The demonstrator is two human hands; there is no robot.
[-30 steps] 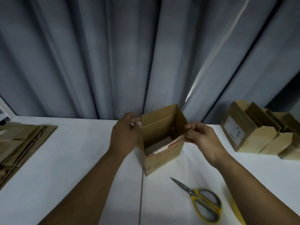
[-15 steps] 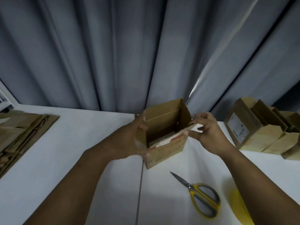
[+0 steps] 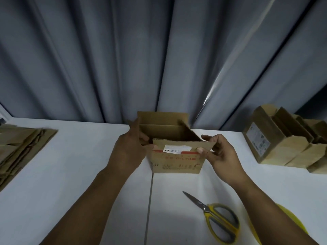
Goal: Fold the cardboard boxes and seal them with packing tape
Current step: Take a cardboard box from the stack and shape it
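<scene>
Cardboard box: corrugated, rectangular, open-topped

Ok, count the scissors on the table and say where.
1: the yellow-handled scissors lie closed on the table, beside the right forearm, which hides some table.

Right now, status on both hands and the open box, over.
Left hand grips left wall of brown cardboard box; right hand pinches near flap. Top open, unsealed. Yellow-handled scissors lie apart; nothing blocking.

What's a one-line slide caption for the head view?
Left hand and right hand grip an open cardboard box on a white table; scissors lie nearer the camera.
</scene>
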